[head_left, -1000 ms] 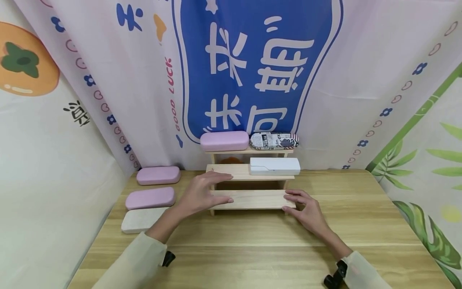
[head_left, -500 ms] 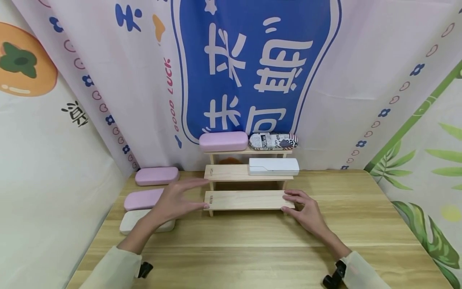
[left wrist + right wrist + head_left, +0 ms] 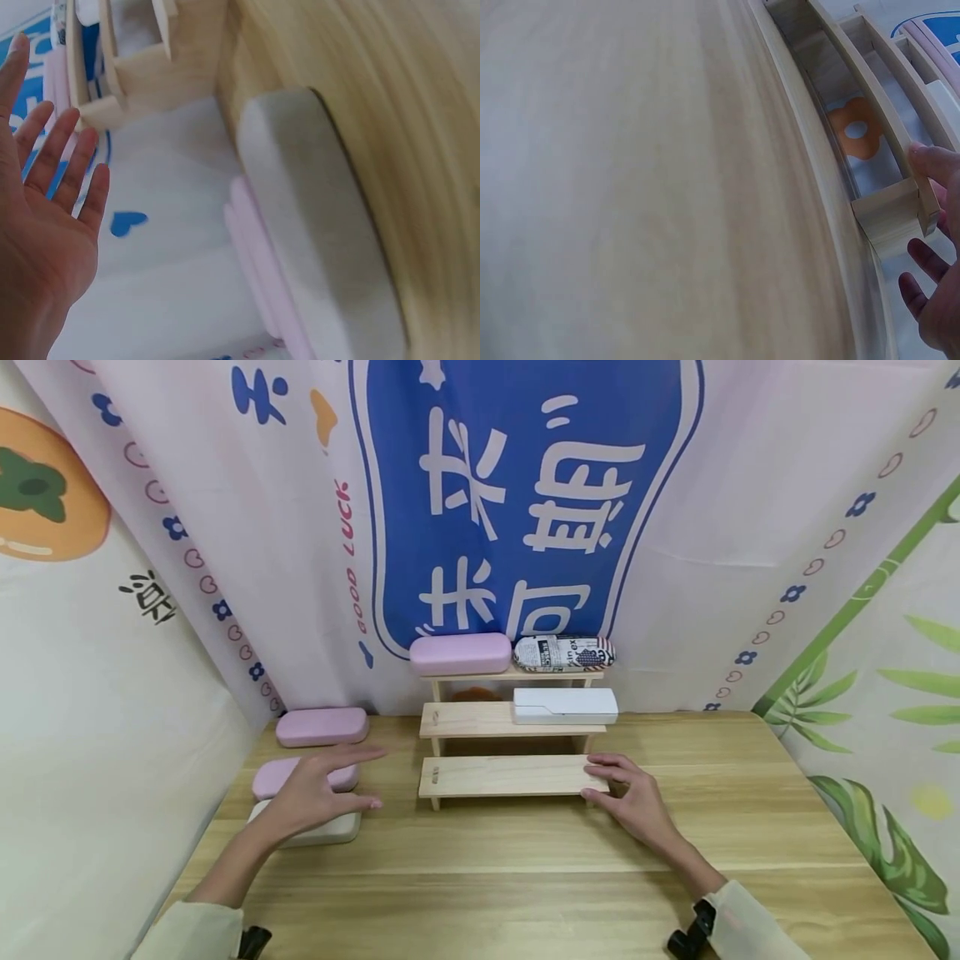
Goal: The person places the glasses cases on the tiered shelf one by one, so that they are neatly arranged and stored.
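My left hand, fingers apart from the thumb and holding nothing, is above the cases at the table's left. Under it are a cream glasses case and a pink glasses case, both partly covered in the head view. Farther back lies another pink glasses case. My right hand grips the right end of the lowest step of a three-tier wooden display stand. Its thumb touches the step's front edge in the right wrist view. That lowest step carries nothing.
On the middle step sits a white glasses case, at the right. The top step carries a pink case and a newspaper-print case. A printed curtain hangs behind the wooden table.
My left hand has moved left from over the stand's left side to above the cases. The right hand has stayed on the lowest step.
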